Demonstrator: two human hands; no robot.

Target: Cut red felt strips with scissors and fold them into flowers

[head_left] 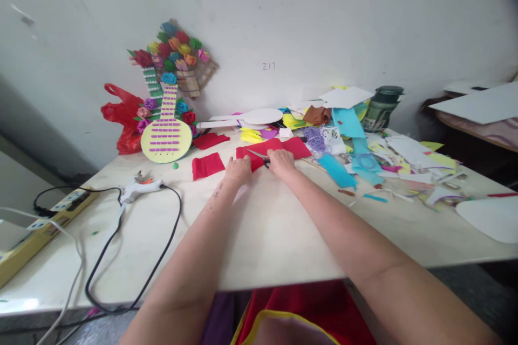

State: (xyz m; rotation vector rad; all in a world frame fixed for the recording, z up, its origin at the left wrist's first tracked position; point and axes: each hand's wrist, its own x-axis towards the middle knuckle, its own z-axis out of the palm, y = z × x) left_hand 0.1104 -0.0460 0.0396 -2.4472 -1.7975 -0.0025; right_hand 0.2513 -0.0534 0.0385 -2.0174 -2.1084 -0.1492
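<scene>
A length of red crepe paper (297, 146) lies across the table in front of me. My left hand (239, 170) is closed at its lower left edge, fingertips on the paper. My right hand (282, 160) is wrapped round the dark handle of a pair of scissors (258, 154). The scissor blades point left over the red paper; whether they are apart is hard to see. Just left of my left hand lies a separate red crepe paper piece (208, 166), with another red piece (210, 140) behind it.
At left are a glue gun (141, 187) with a looping black cord, a power strip (44, 223) and a paper guitar (166, 140) with paper flowers. Paper scraps (408, 153), purple yarn (318, 140) and a green bottle (383, 109) crowd the right side against the wall.
</scene>
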